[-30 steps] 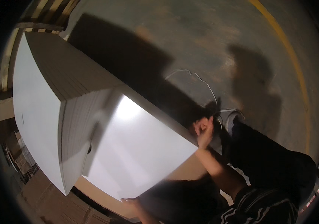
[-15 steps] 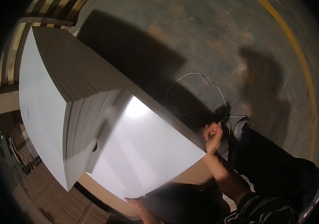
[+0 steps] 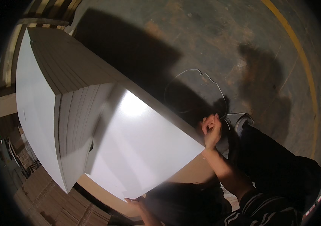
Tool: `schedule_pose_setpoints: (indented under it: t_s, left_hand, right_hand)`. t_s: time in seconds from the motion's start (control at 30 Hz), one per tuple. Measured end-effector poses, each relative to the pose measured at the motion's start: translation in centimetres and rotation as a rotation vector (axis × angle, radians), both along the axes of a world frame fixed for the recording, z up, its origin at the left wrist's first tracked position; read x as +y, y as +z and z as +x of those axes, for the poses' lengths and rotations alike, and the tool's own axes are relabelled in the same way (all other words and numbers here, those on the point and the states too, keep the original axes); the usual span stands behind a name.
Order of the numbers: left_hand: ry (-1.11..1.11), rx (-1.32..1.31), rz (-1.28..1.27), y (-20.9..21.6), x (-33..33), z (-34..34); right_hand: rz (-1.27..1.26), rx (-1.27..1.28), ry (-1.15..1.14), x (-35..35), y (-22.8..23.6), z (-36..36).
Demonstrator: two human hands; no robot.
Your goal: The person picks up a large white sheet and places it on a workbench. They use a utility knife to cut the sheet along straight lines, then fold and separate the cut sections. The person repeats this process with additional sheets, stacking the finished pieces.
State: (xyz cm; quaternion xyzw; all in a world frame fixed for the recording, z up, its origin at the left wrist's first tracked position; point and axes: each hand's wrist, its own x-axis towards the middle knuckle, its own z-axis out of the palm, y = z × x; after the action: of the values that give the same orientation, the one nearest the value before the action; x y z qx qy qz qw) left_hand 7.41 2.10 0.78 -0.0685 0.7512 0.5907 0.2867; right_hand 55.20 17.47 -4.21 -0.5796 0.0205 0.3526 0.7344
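Note:
A large glossy white panel (image 3: 149, 143) leans out from a row of upright white boards (image 3: 79, 120). At its near corner my left hand (image 3: 135, 203) grips the edge, its fingers partly hidden. My right hand (image 3: 212, 130) is beside the panel's right corner, with the wrist close to the edge. Its fingers are curled in, and I cannot make out what is inside them. A thin white strap (image 3: 217, 84) loops over the floor just past this hand and runs toward my shoe (image 3: 245, 122).
Brown cardboard (image 3: 192, 169) shows below the panel's near edge. Slatted wood (image 3: 8, 64) stands at the far left, and stacked flat cardboard (image 3: 55, 197) lies at the lower left. A yellow line (image 3: 303, 56) curves along the concrete floor (image 3: 213, 34) on the right.
My right hand has shifted slightly up and left, turning, with its fingers still curled. The boards and panel sit slightly further left in view. My left hand stays on the panel's corner.

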Motion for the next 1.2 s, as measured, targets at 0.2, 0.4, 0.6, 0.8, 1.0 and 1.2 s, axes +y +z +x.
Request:
schedule_pose_setpoints:
  t_s: [0.2,0.4,0.6,0.8,1.0,1.2]
  left_hand:
    - [-0.073,0.014,-0.01,0.2,0.0,0.9]
    - [0.0,-0.106,0.066,0.2,3.3,3.4]
    - [0.005,-0.155,0.197,-0.7,4.4,5.2]
    - [0.09,-0.178,0.043,1.7,4.1,5.7]
    - [0.153,-0.266,-0.037,2.1,1.5,5.4]
    - [0.002,0.138,-0.014,-0.8,-4.8,-2.3]
  right_hand:
    - [-0.01,-0.008,0.028,-0.1,-0.5,0.5]
    - [-0.055,-0.019,0.047,0.4,-0.6,1.2]
    - [0.074,0.001,0.051,-2.0,-2.6,1.4]
    - [0.304,0.387,0.201,-6.6,-5.2,6.3]
    - [-0.026,0.081,0.037,-7.5,-1.2,9.0]
    - [-0.129,-0.002,-0.049,-8.0,0.4,10.1]
